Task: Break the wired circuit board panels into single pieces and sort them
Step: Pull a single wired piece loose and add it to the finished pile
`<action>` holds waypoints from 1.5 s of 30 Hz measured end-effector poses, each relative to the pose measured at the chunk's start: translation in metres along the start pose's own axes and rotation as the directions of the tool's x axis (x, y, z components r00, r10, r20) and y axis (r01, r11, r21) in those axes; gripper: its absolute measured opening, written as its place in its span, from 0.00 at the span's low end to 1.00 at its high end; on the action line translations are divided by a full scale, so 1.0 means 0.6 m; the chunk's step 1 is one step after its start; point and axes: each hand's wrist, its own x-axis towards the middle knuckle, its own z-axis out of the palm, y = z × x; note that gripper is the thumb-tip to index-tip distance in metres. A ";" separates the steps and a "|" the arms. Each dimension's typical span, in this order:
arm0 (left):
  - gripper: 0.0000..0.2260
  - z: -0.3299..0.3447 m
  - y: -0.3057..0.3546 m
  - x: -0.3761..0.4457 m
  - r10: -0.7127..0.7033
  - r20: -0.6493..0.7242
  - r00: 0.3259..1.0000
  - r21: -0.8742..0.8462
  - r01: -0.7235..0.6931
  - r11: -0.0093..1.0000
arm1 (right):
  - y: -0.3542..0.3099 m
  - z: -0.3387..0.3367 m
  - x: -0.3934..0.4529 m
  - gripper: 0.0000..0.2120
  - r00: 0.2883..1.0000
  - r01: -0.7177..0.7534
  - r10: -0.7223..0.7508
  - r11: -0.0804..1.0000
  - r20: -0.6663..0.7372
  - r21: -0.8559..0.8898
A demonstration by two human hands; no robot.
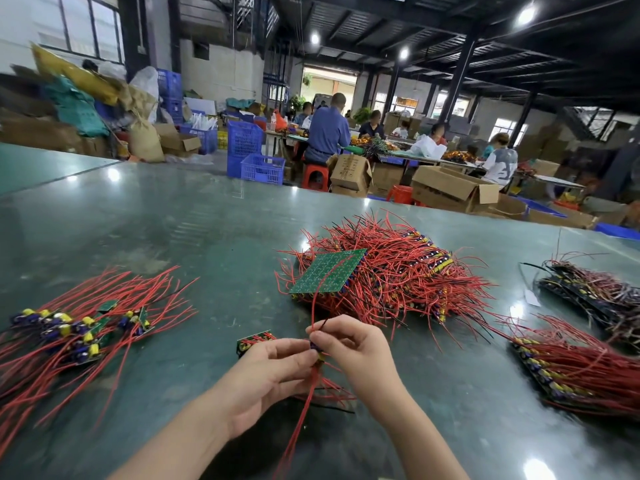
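A narrow strip of circuit board (254,342) with red wires hung just above the glossy green table (156,220), gripped by the left hand (266,372). The right hand (349,344) pinched its end. Behind lay a tangled wired panel pile (381,271); separated pieces (79,330) lay at left.

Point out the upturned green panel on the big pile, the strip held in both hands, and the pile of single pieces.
green panel (329,273), head view, middle of its bare solder side.
strip (254,341), head view, its exposed left end.
single pieces (69,332), head view, middle of the left pile.
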 end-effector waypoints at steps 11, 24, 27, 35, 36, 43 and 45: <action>0.12 -0.012 0.028 -0.015 -0.126 0.291 0.948 0.041 0.120 0.992 | -0.013 -0.001 -0.008 0.04 0.959 -0.274 0.217 0.877 0.183 0.395; 0.12 0.031 0.003 -0.010 -0.071 -0.014 0.997 0.217 0.072 0.974 | -0.012 0.000 -0.004 0.07 0.997 -0.079 0.078 0.995 0.019 0.060; 0.15 0.027 0.005 -0.010 -0.118 -0.044 0.992 0.238 0.125 0.963 | -0.010 0.001 -0.001 0.10 0.999 -0.054 0.054 0.998 -0.003 0.044; 0.17 0.018 0.007 -0.010 -0.042 -0.003 0.999 0.315 0.041 0.948 | -0.008 -0.006 0.001 0.09 0.997 -0.063 0.068 0.993 -0.044 0.098; 0.17 0.018 0.007 -0.010 -0.013 -0.010 1.000 0.363 0.016 0.932 | -0.007 -0.007 0.002 0.09 0.997 -0.047 0.050 0.997 -0.063 0.056; 0.19 0.011 -0.001 -0.005 0.376 0.007 0.927 0.774 -0.243 0.585 | 0.002 -0.007 0.006 0.10 0.993 -0.078 0.071 0.994 -0.095 -0.075; 0.19 0.011 -0.001 -0.004 0.449 0.030 0.893 0.806 -0.287 0.518 | 0.001 -0.009 0.008 0.09 0.988 -0.109 0.111 0.994 -0.109 0.027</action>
